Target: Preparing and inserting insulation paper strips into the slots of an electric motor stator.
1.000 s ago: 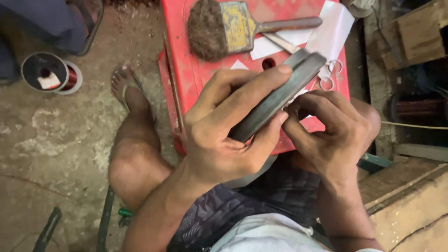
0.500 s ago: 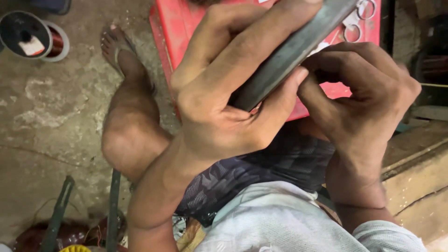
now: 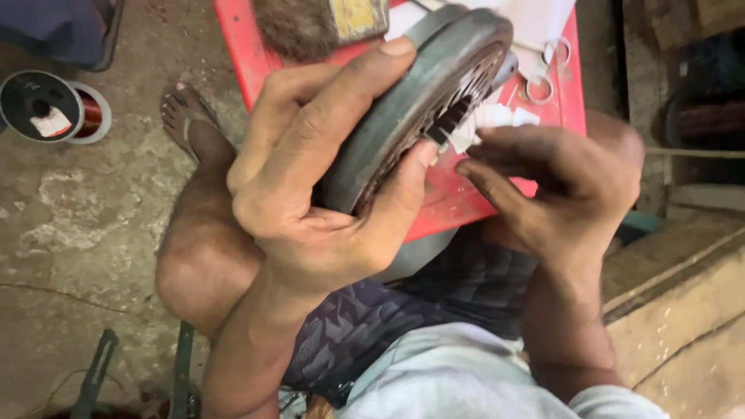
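My left hand (image 3: 318,186) grips a grey, round, slotted metal core (image 3: 423,101), tilted on edge so its inner slots face right. White paper strips (image 3: 497,118) stick out of the slots on its right side. My right hand (image 3: 559,190) is beside the core, its fingertips pinched at those paper strips. Both hands are held above my lap, in front of a red plastic stool (image 3: 466,198).
On the red stool lie a wide paintbrush (image 3: 318,23), white paper sheets (image 3: 535,19) and scissors (image 3: 543,74). A spool of copper wire (image 3: 50,105) sits on the concrete floor at left, near my bare foot (image 3: 186,120). A stone step (image 3: 683,310) is at right.
The core has turned in my left hand so its slotted inner face shows. My right hand has moved to the white paper strips at its edge. The view has shifted.
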